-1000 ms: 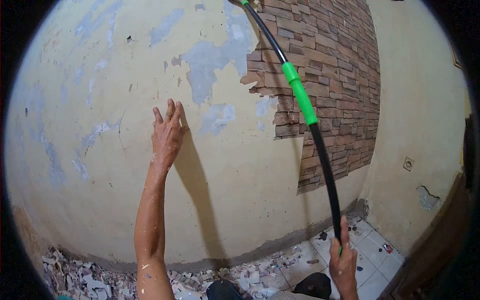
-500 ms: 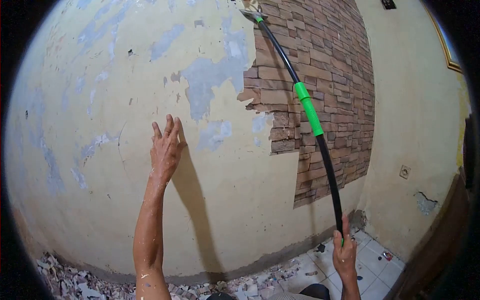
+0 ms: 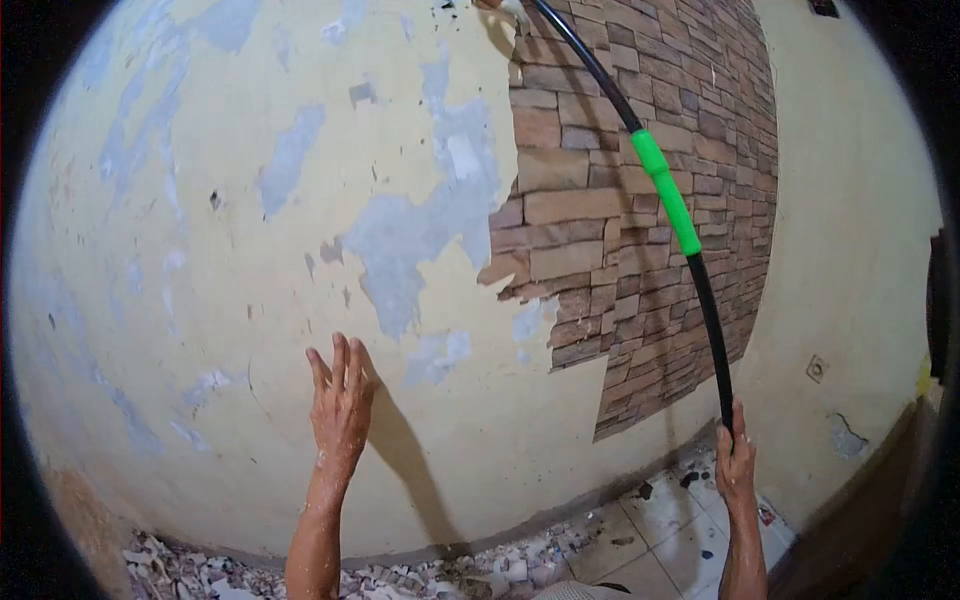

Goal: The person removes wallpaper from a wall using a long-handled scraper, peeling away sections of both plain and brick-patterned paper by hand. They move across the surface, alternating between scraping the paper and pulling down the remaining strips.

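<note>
Long black pole (image 3: 712, 330) with a green middle sleeve (image 3: 668, 195) slants up over brown stone-patterned wallpaper (image 3: 570, 205), the right hand (image 3: 736, 465) wrapped around its lower end, likely for high reach; the empty left hand (image 3: 340, 405) stands open beside the cream wall (image 3: 500, 450), perhaps for balance.

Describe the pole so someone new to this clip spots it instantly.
Start with the big patchy wall ahead and find the brown stone-patterned wallpaper on its right part. In front of that, the pole runs up from the right hand and out of the picture's top. It is black, with a bright green sleeve that matches nothing around it.
</note>
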A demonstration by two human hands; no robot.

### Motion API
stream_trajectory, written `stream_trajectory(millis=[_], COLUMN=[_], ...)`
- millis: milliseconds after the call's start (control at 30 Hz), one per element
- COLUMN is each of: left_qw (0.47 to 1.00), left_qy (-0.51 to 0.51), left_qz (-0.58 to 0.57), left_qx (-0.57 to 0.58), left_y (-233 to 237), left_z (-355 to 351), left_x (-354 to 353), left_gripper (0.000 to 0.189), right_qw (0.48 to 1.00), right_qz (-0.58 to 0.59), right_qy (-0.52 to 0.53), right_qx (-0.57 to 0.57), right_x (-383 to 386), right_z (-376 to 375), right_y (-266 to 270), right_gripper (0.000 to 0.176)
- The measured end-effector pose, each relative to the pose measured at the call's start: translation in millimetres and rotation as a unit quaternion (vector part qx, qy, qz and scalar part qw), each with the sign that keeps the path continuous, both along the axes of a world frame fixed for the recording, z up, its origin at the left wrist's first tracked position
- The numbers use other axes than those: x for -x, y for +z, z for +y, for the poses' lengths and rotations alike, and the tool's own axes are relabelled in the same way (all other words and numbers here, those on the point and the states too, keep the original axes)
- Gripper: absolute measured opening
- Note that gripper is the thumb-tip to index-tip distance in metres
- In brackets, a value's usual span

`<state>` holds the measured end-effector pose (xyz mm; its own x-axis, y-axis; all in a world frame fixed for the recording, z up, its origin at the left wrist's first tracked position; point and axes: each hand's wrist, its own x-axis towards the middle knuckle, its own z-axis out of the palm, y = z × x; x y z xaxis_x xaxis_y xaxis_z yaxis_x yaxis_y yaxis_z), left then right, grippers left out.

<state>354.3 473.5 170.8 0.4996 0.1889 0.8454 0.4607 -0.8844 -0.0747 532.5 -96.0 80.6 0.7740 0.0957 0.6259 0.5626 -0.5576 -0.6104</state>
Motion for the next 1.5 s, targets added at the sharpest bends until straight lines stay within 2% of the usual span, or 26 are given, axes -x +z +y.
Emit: stream_trajectory(millis=[33, 100, 133, 167, 267, 333, 367, 433, 600, 633, 700, 767, 800, 867, 900, 967, 1000, 1067, 1100, 1167, 1200, 1267, 1300, 1333, 1367, 1500], left_qw=[1.000, 0.998, 0.995, 0.996, 0.987, 0.974, 0.965, 0.947, 0.927, 0.925, 0.928, 0.915, 0.921, 0.921, 0.927, 0.910, 0.916, 0.903, 0.904, 0.912, 0.912, 0.907, 0.896, 0.904, 0.902, 0.903], left_qy=[0.009, 0.001, -0.008, -0.007, -0.141, -0.225, -0.258, -0.286, -0.258, -0.270, -0.266, -0.287, -0.274, -0.278, -0.265, -0.325, -0.315, -0.319, -0.313, -0.315, -0.313, -0.299, -0.294, -0.294, -0.305, -0.270], left_qz=[0.018, 0.056, 0.083, 0.077, 0.039, 0.029, 0.031, 0.010, -0.019, -0.024, -0.029, -0.043, -0.041, -0.004, -0.001, -0.064, -0.058, -0.093, -0.095, -0.082, -0.074, -0.113, -0.150, -0.151, -0.156, -0.213], left_qx=[-0.017, 0.017, 0.048, 0.051, 0.064, 0.006, -0.030, -0.147, -0.271, -0.266, -0.258, -0.281, -0.273, -0.272, -0.267, -0.249, -0.242, -0.273, -0.276, -0.250, -0.256, -0.274, -0.297, -0.270, -0.262, -0.258], left_y=[5.6, 13.8, 29.8, 54.0, 129.5, 193.1, 224.6, 281.0, 372.3, 382.7, 407.8, 419.8, 422.0, 434.3, 439.7, 445.9, 438.6, 431.9, 431.7, 434.6, 440.2, 452.3, 464.3, 476.5, 479.5, 482.6], left_z=[-1.4, 0.2, 1.1, -4.3, -52.6, -99.7, -126.3, -179.8, -296.9, -310.6, -324.6, -329.0, -335.1, -346.6, -355.6, -375.1, -384.4, -399.4, -407.9, -417.8, -417.6, -410.4, -406.6, -399.4, -395.8, -406.0], left_x=[4.6, 16.7, 19.6, 19.2, 9.7, -9.7, -22.1, -49.9, -133.5, -149.7, -183.2, -208.1, -214.4, -227.2, -232.0, -244.8, -252.8, -277.3, -285.7, -295.7, -300.0, -307.3, -312.7, -304.7, -306.7, -329.9], left_gripper=[0.081, 0.080, 0.078, 0.078, 0.081, 0.078, 0.077, 0.081, 0.093, 0.087, 0.081, 0.049, 0.049, 0.023, 0.023, 0.026, 0.026, 0.031, 0.031, 0.025, 0.024, 0.022, 0.020, 0.016, 0.016, 0.017], right_qw=[1.000, 0.980, 1.000, 0.999, 0.992, 0.973, 0.973, 0.987, 0.978, 0.969, 0.979, 0.968, 0.965, 0.941, 0.939, 0.971, 0.968, 0.878, 0.794, 0.564, 0.562, 0.710, 0.706, 0.817, 0.891, 0.925], right_qz=[0.008, 0.190, -0.005, -0.037, -0.055, 0.201, 0.198, -0.085, -0.069, -0.105, -0.063, 0.046, 0.045, 0.048, 0.044, -0.031, -0.027, -0.224, -0.317, -0.471, -0.476, -0.336, -0.337, -0.175, -0.005, 0.021], right_qy=[0.000, -0.057, 0.001, -0.006, -0.035, -0.045, -0.044, -0.002, 0.003, 0.007, 0.066, 0.073, 0.086, 0.012, 0.025, 0.152, 0.164, 0.056, -0.006, -0.136, -0.137, -0.080, -0.080, -0.037, 0.000, 0.052], right_qx=[0.004, 0.015, 0.010, 0.035, 0.111, 0.105, 0.111, 0.139, 0.197, 0.223, 0.184, 0.235, 0.244, 0.335, 0.341, 0.180, 0.186, 0.420, 0.519, 0.665, 0.662, 0.614, 0.617, 0.548, 0.454, 0.375], right_x=[3.1, 23.2, 8.3, 5.7, 49.3, 82.3, 75.0, 48.2, 51.2, 49.2, 39.9, 29.3, 17.8, -13.4, -24.7, -47.1, -51.4, -70.7, -82.9, -107.8, -124.1, -150.2, -154.5, -149.5, -149.0, -170.9], right_z=[-3.1, 11.7, -7.5, -24.1, -56.5, -65.5, -77.3, -104.5, -128.9, -141.8, -165.0, -197.8, -213.8, -235.5, -244.4, -268.6, -288.6, -330.9, -351.4, -367.4, -365.4, -368.7, -356.9, -334.4, -328.4, -335.6], right_y=[28.3, 125.5, 101.5, 99.8, 108.8, 150.6, 140.1, 103.2, 128.8, 136.8, 164.4, 189.5, 195.6, 205.7, 224.5, 267.8, 274.8, 278.5, 278.6, 280.2, 281.3, 286.8, 306.5, 338.4, 361.2, 369.1], right_gripper=[0.056, 0.055, 0.055, 0.055, 0.055, 0.057, 0.057, 0.060, 0.062, 0.064, 0.066, 0.058, 0.058, 0.056, 0.056, 0.057, 0.057, 0.051, 0.048, 0.043, 0.043, 0.043, 0.043, 0.040, 0.038, 0.055])
